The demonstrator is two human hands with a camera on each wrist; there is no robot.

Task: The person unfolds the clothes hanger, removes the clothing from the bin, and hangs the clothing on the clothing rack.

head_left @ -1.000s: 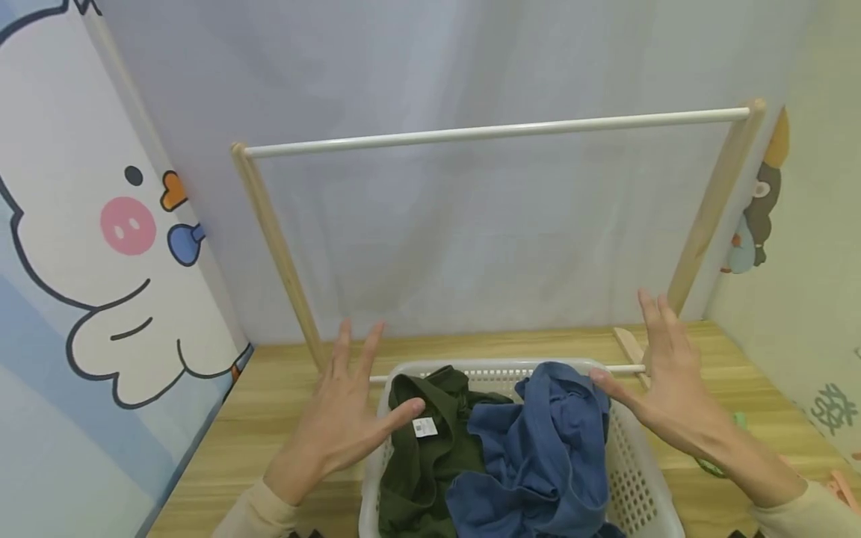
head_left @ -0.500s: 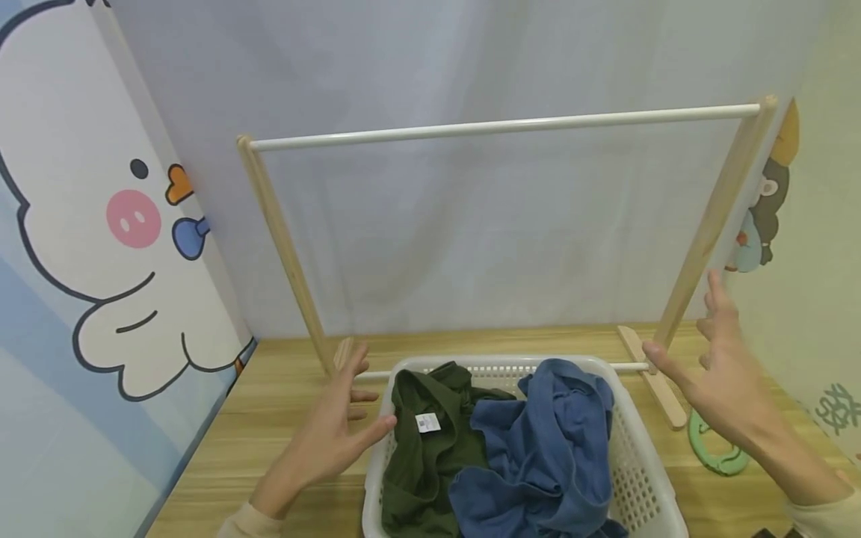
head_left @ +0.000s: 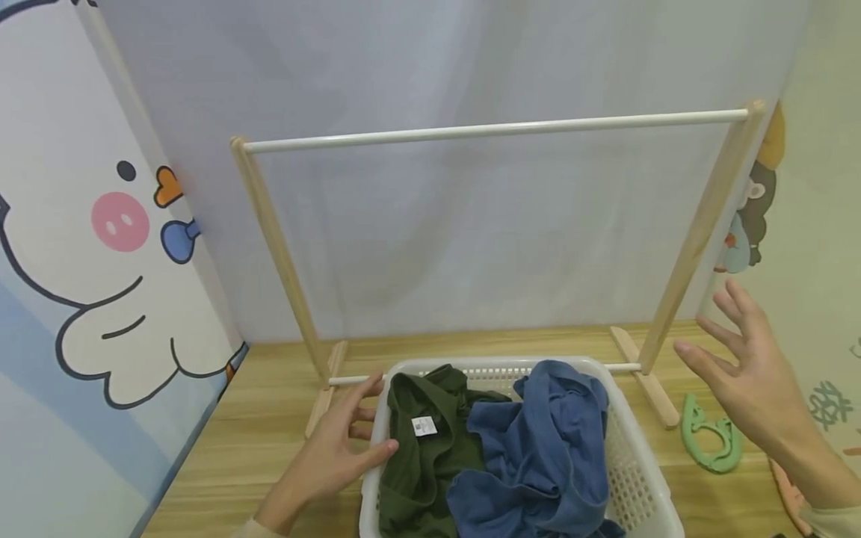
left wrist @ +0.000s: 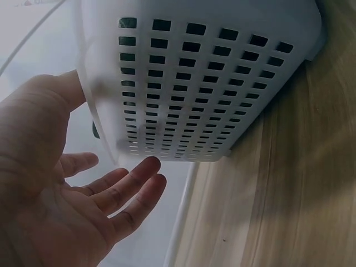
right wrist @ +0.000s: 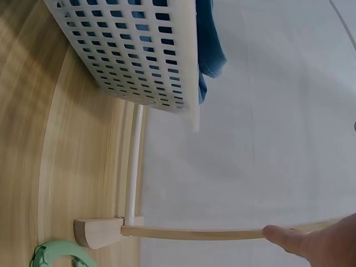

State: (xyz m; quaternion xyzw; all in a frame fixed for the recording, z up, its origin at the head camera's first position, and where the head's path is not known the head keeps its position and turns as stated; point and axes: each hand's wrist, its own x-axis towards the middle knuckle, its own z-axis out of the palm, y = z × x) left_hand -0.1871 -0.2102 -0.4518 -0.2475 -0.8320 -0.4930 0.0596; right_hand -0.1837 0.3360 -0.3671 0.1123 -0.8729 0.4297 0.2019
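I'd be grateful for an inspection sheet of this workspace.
Surface: wooden table, striped grain.
Job's things: white basket holding green cloth, with a white tag, and blue cloth.
Clutter: green ring right of the basket; pink piece, partly in view.
Hands: left hand at the basket's left side, contact unclear; right hand apart from the basket, holding nothing.
Cables: none identifiable; thin line in left wrist view unclear.
Surroundings: wooden rack behind the basket, grey backdrop, cartoon pictures on both sides.

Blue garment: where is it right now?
In the head view, the blue garment lies in the right part of the white basket, between the dark green garment and the basket's right wall.
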